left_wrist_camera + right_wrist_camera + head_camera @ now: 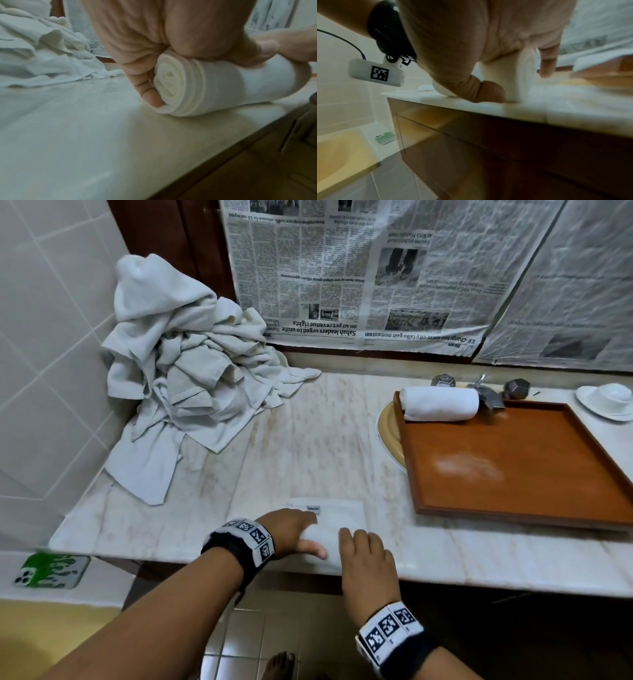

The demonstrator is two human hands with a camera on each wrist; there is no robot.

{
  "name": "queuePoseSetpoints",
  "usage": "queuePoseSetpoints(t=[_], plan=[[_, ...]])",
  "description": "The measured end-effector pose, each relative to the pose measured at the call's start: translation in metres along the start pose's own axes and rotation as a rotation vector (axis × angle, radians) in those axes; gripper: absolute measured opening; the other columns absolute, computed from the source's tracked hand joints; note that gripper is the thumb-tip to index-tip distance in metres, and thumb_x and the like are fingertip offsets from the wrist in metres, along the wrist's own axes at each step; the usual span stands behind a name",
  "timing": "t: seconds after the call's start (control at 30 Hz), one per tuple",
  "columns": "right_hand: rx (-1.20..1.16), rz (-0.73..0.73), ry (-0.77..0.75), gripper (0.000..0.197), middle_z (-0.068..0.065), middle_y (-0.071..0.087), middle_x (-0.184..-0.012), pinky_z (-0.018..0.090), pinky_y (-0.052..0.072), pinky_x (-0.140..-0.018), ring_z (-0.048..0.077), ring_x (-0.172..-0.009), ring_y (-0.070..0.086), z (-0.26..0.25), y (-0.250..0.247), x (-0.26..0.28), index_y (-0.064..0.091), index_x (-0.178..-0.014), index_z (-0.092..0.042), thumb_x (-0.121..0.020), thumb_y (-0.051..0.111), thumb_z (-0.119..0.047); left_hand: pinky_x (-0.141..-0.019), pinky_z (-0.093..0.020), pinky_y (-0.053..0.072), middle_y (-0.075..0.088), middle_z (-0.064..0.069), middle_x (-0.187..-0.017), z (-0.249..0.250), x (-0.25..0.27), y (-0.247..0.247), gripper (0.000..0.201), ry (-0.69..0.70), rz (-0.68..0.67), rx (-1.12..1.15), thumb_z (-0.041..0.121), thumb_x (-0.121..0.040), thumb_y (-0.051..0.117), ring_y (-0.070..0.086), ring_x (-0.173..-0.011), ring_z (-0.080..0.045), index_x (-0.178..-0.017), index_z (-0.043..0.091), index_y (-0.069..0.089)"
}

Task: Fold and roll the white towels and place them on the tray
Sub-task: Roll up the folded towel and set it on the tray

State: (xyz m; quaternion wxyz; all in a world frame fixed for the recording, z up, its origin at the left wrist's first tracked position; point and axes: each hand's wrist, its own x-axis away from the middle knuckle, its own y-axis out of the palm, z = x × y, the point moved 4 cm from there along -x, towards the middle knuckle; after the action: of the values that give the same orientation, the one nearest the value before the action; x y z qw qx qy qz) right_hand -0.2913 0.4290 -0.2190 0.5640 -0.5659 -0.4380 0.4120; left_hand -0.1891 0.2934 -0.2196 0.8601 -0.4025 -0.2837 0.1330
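The head view looks down from above the tabletop toward the far wall. Both wrist views sit low and very close at the near edge, sharing the half-rolled towel with the head view.

Two hands are showing at the bottom of the frame, the left hand and the right hand, each wearing one marker wristband. One half-rolled towel is lying under them. One finished roll is sitting on the one wooden tray at right. One heap of loose towels is sprawling at upper left; its count is unclear. One phone is lying at lower left.
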Motion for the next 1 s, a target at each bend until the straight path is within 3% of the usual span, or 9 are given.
queuePoseSetpoints(t=[0.1,0.2,0.43,0.53,0.6,0.67,0.77,0.83,1.0], plan=[[0.004,-0.094,0.004,0.067,0.01,0.056,-0.099,0.041,0.049,-0.066,0.031,-0.086,0.057,0.003,-0.01,-0.007,0.054,-0.118,-0.014,-0.057,0.082,-0.007,-0.089,-0.035,0.046,0.064,0.0,-0.114,0.002,0.004,0.003,0.064,-0.01,0.041,-0.078,0.073,-0.077,0.06,0.058,-0.101,-0.019,-0.111,0.019,0.059],[0.03,-0.197,-0.056,0.061,0.005,0.048,-0.122,0.038,0.042,-0.087,0.028,-0.11,0.048,0.008,-0.017,-0.022,0.038,-0.13,-0.02,-0.077,0.07,-0.02,-0.08,-0.037,0.049,0.06,-0.002,-0.111,0.005,0.017,0.014,0.081,0.018,0.294,-0.297,0.084,-0.069,0.045,0.058,-0.096,-0.024,-0.116,0.02,0.057],[-0.008,-0.404,-0.085,0.049,0.001,0.058,-0.127,0.037,0.048,-0.093,0.025,-0.113,0.057,0.012,-0.02,-0.065,0.046,-0.132,-0.024,-0.085,0.058,-0.03,-0.079,-0.04,0.054,0.057,-0.011,-0.117,0.009,0.038,0.054,0.108,0.032,0.548,-0.564,0.074,-0.054,0.075,0.056,-0.1,-0.029,-0.133,0.005,0.045],[0.069,-0.497,-0.033,0.043,0.003,0.057,-0.131,0.035,0.047,-0.097,0.023,-0.117,0.057,0.01,-0.013,-0.077,0.05,-0.133,-0.021,-0.091,0.051,-0.029,-0.059,-0.031,0.052,0.065,-0.004,-0.093,0.006,0.032,0.036,0.096,-0.025,0.462,-0.474,0.077,-0.048,0.076,0.062,-0.076,-0.021,-0.115,0.012,0.056],[0.076,-0.389,-0.023,0.041,0.005,0.054,-0.124,0.037,0.044,-0.092,0.026,-0.113,0.054,0.004,-0.017,-0.073,0.051,-0.126,-0.02,-0.086,0.057,-0.026,-0.064,-0.032,0.051,0.064,-0.006,-0.098,0.004,0.026,0.02,0.086,-0.027,0.36,-0.432,0.077,-0.058,0.072,0.062,-0.083,-0.024,-0.114,0.013,0.06],[0.045,-0.154,-0.026,0.052,0.006,0.052,-0.106,0.04,0.045,-0.077,0.028,-0.096,0.055,-0.001,-0.025,-0.06,0.056,-0.109,-0.017,-0.062,0.076,-0.024,-0.082,-0.036,0.046,0.057,-0.008,-0.119,0.001,0.018,0.007,0.08,-0.04,0.23,-0.34,0.072,-0.074,0.064,0.054,-0.107,-0.027,-0.129,0.014,0.052],[0.022,-0.024,-0.035,0.079,0.012,0.056,-0.091,0.042,0.048,-0.058,0.033,-0.079,0.056,-0.006,-0.014,-0.034,0.065,-0.104,-0.008,-0.028,0.085,-0.015,-0.086,-0.036,0.046,0.06,-0.007,-0.116,-0.002,0.006,-0.01,0.07,-0.007,0.122,-0.187,0.069,-0.078,0.064,0.056,-0.106,-0.026,-0.121,0.015,0.055],[0.014,-0.037,-0.047,0.093,0.016,0.059,-0.099,0.044,0.052,-0.06,0.035,-0.087,0.056,-0.007,-0.002,-0.022,0.062,-0.121,-0.005,-0.032,0.086,-0.013,-0.084,-0.038,0.048,0.064,-0.006,-0.107,-0.005,-0.003,-0.017,0.064,0.025,0.038,-0.128,0.068,-0.076,0.068,0.059,-0.097,-0.025,-0.112,0.015,0.058],[-0.009,-0.108,0.022,0.084,0.01,0.056,-0.102,0.042,0.05,-0.066,0.031,-0.088,0.056,0.0,-0.012,-0.029,0.05,-0.123,-0.014,-0.047,0.087,-0.014,-0.084,-0.041,0.05,0.062,-0.001,-0.103,-0.009,-0.016,-0.021,0.067,-0.005,-0.039,-0.173,0.077,-0.072,0.061,0.059,-0.093,-0.021,-0.107,0.02,0.059]])
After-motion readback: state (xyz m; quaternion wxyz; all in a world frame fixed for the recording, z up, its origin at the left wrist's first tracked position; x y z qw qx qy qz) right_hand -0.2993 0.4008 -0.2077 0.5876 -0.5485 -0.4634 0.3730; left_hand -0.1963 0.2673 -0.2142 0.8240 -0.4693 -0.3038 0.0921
